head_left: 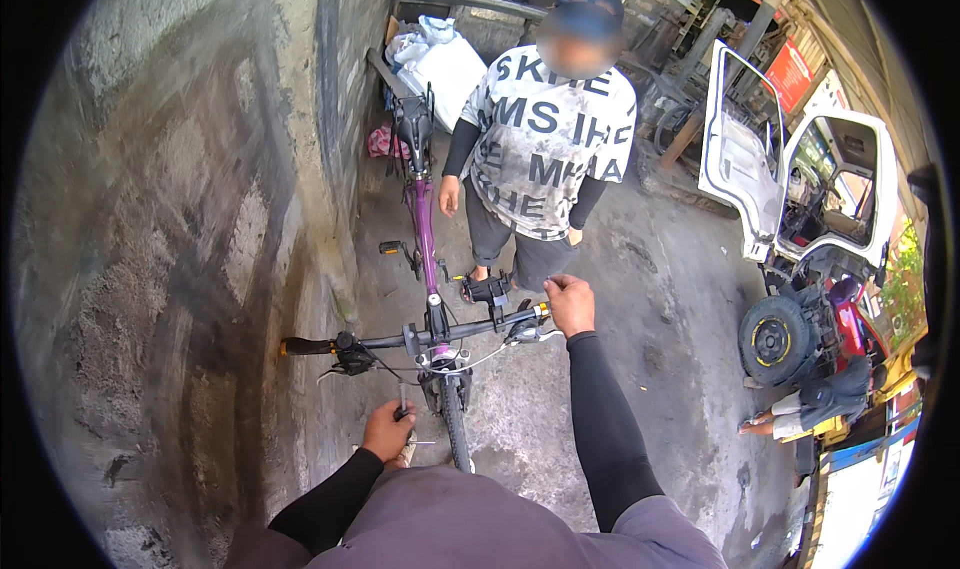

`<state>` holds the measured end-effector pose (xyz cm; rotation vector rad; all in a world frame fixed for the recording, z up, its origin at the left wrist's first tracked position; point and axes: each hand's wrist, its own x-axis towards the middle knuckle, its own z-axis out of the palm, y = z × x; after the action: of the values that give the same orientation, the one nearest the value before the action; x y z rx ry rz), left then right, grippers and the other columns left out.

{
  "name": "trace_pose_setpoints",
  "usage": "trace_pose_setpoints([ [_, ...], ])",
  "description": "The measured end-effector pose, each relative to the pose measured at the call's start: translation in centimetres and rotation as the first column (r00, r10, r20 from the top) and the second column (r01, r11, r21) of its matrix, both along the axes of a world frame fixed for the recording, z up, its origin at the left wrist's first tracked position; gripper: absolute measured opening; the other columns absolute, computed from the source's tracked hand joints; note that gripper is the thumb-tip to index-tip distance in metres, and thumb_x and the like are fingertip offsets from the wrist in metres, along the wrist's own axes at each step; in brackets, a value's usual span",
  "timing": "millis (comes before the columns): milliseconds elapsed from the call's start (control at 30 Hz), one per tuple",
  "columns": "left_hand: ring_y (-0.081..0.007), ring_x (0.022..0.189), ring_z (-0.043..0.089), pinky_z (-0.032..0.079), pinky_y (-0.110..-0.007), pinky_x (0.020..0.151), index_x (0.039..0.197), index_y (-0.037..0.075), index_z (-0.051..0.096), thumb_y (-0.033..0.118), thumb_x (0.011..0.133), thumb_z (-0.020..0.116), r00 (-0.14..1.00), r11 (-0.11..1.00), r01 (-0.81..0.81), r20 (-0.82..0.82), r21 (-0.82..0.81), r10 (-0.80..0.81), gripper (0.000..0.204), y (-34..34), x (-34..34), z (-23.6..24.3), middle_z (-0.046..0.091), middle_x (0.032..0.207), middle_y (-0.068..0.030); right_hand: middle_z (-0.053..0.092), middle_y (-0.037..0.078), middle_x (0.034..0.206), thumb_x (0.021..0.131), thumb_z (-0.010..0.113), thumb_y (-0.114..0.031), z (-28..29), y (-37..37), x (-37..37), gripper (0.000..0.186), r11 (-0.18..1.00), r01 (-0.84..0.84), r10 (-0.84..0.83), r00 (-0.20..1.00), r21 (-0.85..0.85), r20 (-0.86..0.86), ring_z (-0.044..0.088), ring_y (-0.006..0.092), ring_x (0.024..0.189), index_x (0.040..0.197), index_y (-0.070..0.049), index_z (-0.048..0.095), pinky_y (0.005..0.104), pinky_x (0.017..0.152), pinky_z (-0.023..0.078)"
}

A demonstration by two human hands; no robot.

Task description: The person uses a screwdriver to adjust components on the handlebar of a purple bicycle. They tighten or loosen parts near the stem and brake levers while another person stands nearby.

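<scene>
At the frame's lower centre, the bare left hand (388, 431) has its grip clamped on a slim, black-handled tool (401, 411), near the black-tyred front wheel (454, 424). Mid-frame, the bare right hand (571, 306) meets the gold-ringed end of the black handlebar (385, 343); whether clamped, I cannot tell. The purple-framed bicycle (425, 224) reaches toward upper centre, beside a person in a white, black-lettered shirt (550, 144).

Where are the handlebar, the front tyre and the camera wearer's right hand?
Handlebar (470, 330): head view, on the bar just right of the stem.
Front tyre (456, 426): head view, on the tread.
Right hand (572, 307): head view, on the back of the hand.
</scene>
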<state>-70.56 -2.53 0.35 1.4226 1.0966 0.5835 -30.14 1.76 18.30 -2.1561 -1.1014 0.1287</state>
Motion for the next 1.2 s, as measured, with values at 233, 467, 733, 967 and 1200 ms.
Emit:
trace_pose_setpoints([
  [233, -0.0182, 0.100, 0.072, 0.058, -0.031, 0.088, 0.124, -0.003, 0.064, 0.001, 0.099, 0.067, 0.926, 0.930, -0.261, 0.206, -0.258, 0.317, 0.026, -2.5, -2.3, -0.4, 0.074, 0.109, -0.0102, 0.077, 0.021, 0.096, 0.092, 0.072, -0.027, -0.4, 0.4, -1.2, 0.027, 0.992, -0.111, 0.114, 0.993, 0.061, -0.043, 0.075, 0.0381, 0.093, 0.105, -0.004, 0.080, 0.0438, 0.086, 0.058],
  [467, -0.0209, 0.101, 0.074, 0.060, -0.033, 0.090, 0.131, -0.004, 0.058, 0.004, 0.103, 0.064, 0.901, 0.901, -0.083, 0.355, -0.426, 0.251, 0.030, -4.1, 0.2, 2.8, 0.074, 0.111, -0.0145, 0.073, 0.025, 0.094, 0.091, 0.072, -0.030, -0.1, 4.9, -0.8, 0.029, 0.983, -0.180, 0.168, 0.953, 0.025, 0.252, 0.071, 0.0442, 0.090, 0.101, -0.005, 0.081, 0.0515, 0.082, 0.056],
  [733, -0.0233, 0.104, 0.072, 0.061, -0.038, 0.092, 0.128, -0.003, 0.057, 0.010, 0.107, 0.059, 0.954, 0.853, 0.080, 0.289, -0.516, 0.085, 0.024, -2.8, 5.1, 4.2, 0.071, 0.114, -0.0154, 0.069, 0.016, 0.096, 0.088, 0.077, -0.021, 2.0, -4.6, -9.2, 0.036, 0.877, -0.459, 0.424, 0.879, 0.143, 0.217, 0.067, 0.0373, 0.092, 0.119, -0.005, 0.069, 0.0470, 0.084, 0.053],
  [967, -0.0144, 0.092, 0.069, 0.056, -0.031, 0.078, 0.113, 0.005, 0.066, 0.028, 0.105, 0.067, 0.985, 0.782, 0.102, 0.172, -0.615, 0.007, 0.024, 0.1, 8.3, 6.4, 0.071, 0.102, -0.0041, 0.060, 0.022, 0.138, 0.085, 0.083, -0.037, -6.1, -17.7, -17.4, 0.096, 0.735, -0.668, 0.615, 0.730, -0.120, -0.297, 0.055, 0.0443, 0.132, 0.161, -0.005, 0.034, 0.0573, 0.118, 0.036],
  [1200, -0.0120, 0.078, 0.068, 0.057, -0.028, 0.069, 0.103, 0.003, 0.066, 0.028, 0.101, 0.075, 0.995, 0.844, 0.092, 0.025, -0.528, -0.092, 0.027, 4.2, 7.9, 6.4, 0.070, 0.092, -0.0032, 0.063, 0.021, 0.128, 0.085, 0.083, -0.038, -10.3, -17.0, -22.0, 0.094, 0.906, -0.420, 0.394, 0.879, -0.044, -0.268, 0.060, 0.0408, 0.124, 0.159, -0.001, 0.036, 0.0584, 0.120, 0.033],
])
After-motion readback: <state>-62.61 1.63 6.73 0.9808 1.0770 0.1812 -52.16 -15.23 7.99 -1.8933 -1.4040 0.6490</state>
